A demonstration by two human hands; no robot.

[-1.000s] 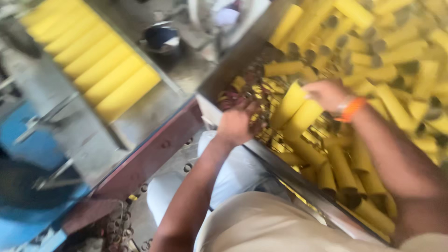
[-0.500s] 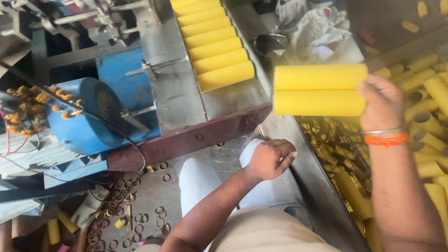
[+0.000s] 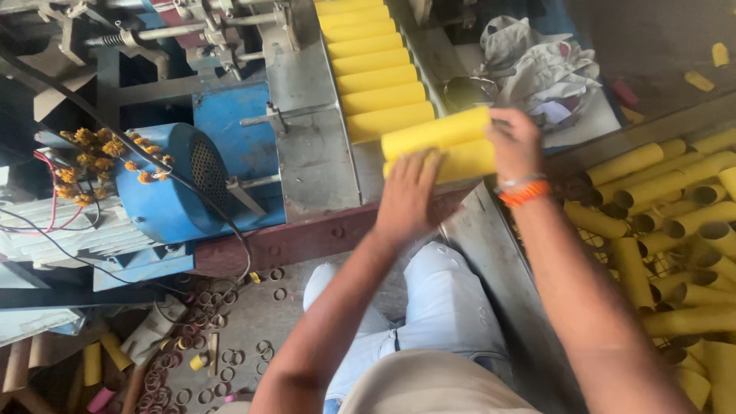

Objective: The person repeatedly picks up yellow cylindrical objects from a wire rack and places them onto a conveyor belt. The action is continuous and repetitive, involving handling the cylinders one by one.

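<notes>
The yellow tubes (image 3: 437,132) look like matt cardboard, smooth outside. The machine tray (image 3: 310,146) is dull grey metal w/ scratches, and the blue motor (image 3: 165,184) is painted metal, a bit dusty. The rag (image 3: 537,65) is crumpled cloth.

Row of tubes (image 3: 373,65) on the machine bed (image 3: 307,153); motor (image 3: 172,184) left, tube bin (image 3: 675,238) right.

My right hand (image 3: 515,142) and left hand (image 3: 408,195) held two yellow tubes (image 3: 438,132) by their ends, just beside the row of tubes (image 3: 373,65) on the machine's metal tray (image 3: 310,153).
</notes>
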